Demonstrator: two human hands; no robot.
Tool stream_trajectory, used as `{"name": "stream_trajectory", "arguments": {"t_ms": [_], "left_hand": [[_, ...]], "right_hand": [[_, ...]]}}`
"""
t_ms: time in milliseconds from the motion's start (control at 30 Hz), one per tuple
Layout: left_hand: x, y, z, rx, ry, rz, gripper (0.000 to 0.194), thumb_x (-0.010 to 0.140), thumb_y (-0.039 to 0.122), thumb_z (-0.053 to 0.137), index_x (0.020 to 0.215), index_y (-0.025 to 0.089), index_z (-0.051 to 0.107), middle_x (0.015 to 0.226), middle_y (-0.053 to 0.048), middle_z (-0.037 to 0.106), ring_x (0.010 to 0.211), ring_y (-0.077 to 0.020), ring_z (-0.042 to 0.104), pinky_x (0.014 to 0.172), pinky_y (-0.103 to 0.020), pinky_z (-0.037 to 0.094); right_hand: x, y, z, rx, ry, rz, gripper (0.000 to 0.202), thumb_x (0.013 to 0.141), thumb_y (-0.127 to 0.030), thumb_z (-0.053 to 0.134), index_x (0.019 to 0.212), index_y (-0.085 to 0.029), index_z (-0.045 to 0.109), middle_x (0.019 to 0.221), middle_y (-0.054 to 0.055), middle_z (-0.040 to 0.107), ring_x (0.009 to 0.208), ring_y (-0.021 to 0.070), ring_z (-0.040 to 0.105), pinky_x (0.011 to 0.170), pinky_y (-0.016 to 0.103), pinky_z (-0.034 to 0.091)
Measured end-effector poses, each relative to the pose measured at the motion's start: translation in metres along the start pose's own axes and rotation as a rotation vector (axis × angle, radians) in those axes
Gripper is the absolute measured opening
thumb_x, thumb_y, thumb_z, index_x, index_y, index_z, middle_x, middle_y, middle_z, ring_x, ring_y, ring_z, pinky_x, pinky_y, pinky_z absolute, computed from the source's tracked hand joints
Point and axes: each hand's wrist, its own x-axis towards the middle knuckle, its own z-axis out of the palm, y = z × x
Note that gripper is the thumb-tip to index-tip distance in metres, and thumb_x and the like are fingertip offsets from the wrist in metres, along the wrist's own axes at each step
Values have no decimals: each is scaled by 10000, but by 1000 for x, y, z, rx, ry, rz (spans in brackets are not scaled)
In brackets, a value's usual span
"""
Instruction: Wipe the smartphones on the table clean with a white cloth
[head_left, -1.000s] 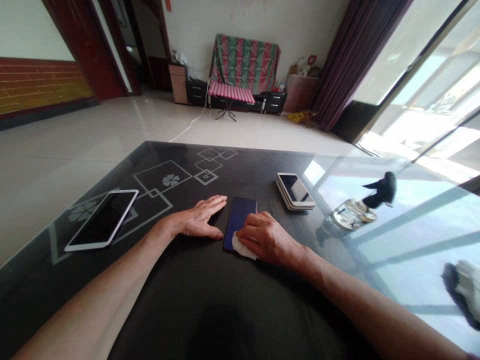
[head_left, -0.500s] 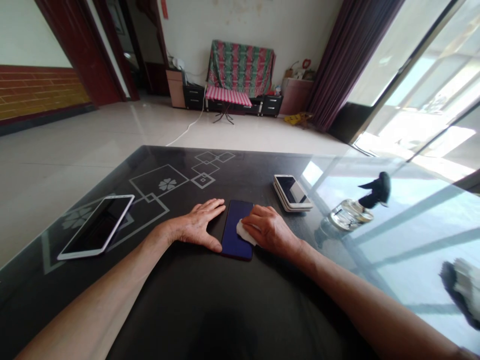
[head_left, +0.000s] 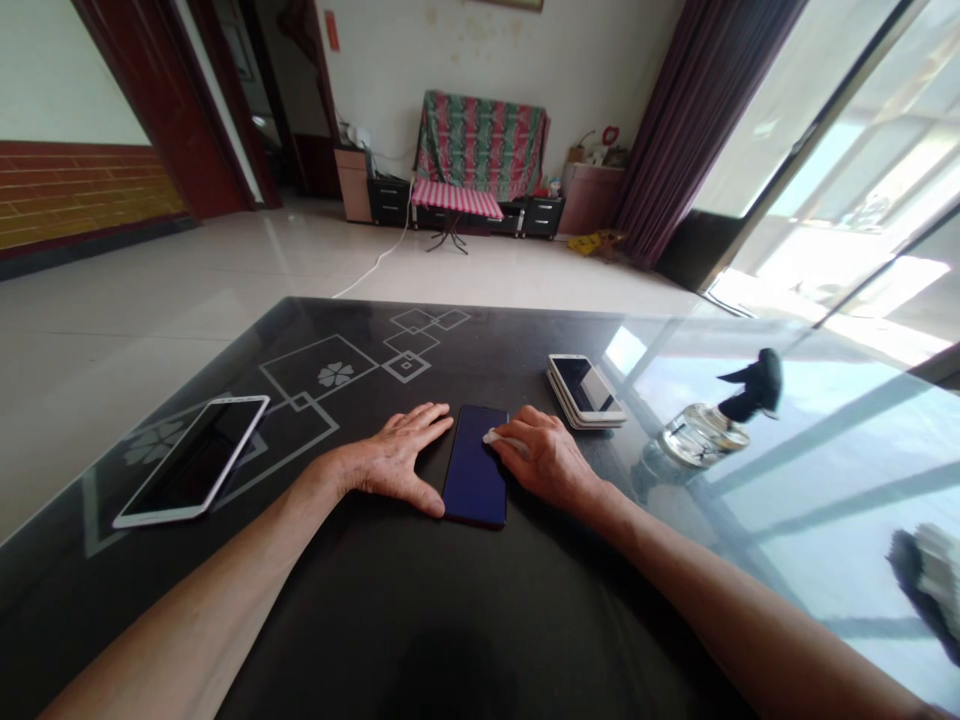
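Observation:
A dark blue phone (head_left: 475, 475) lies flat on the black table in front of me. My left hand (head_left: 401, 455) rests open on the tabletop at the phone's left, its thumb touching the lower left edge. At the phone's right side, my right hand (head_left: 547, 455) is closed on a small white cloth or tissue (head_left: 491, 437), most of it hidden under the fingers. The tip of the cloth is over the upper right part of the phone.
A white tablet (head_left: 193, 462) lies to the left. A stack of white phones (head_left: 586, 390) is beyond my right hand. Further right stands a clear spray bottle (head_left: 705, 432) with a black nozzle, and a crumpled grey-white bundle (head_left: 930, 575) sits at the right edge.
My right hand has shifted slightly with the white cloth, which now shows less and sits nearer the phone's upper right edge. My left hand stays in place. The view has tilted up slightly.

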Motion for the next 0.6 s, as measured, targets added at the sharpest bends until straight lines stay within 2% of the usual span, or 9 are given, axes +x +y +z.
{"name": "stream_trajectory", "arguments": {"t_ms": [100,300,400,600], "left_hand": [[0,1,0,2,-3,1,1190,569,768,648,1509,256,129,1594,-98,12,1449,-352,-34,1149,-557,38],[-1,5,-3,4,-7,-9,1174,573,756,653,1506,264,138,1593,-112,17,1447,-364,-18,1142,-566,44],[0,5,-3,12,-14,-18,1159,586,747,648,1506,260,138,1592,-115,6,1447,-364,-20,1139,-576,41],[0,4,-3,22,-20,-28,1142,599,736,644,1506,262,138,1594,-95,6,1450,-351,-18,1146,-565,42]], "right_hand": [[10,11,8,56,38,40,233,929,-370,526,949,-238,717,839,30,601,764,134,560,729,262,406],[21,26,20,-19,135,111,270,947,-370,488,979,-228,715,837,37,571,766,138,560,708,253,418],[19,25,19,-68,116,100,286,965,-344,444,1007,-224,700,866,48,559,792,149,547,742,266,418],[8,13,6,-106,34,-23,293,948,-224,428,1140,-188,646,954,82,548,824,167,512,802,304,397]]}}
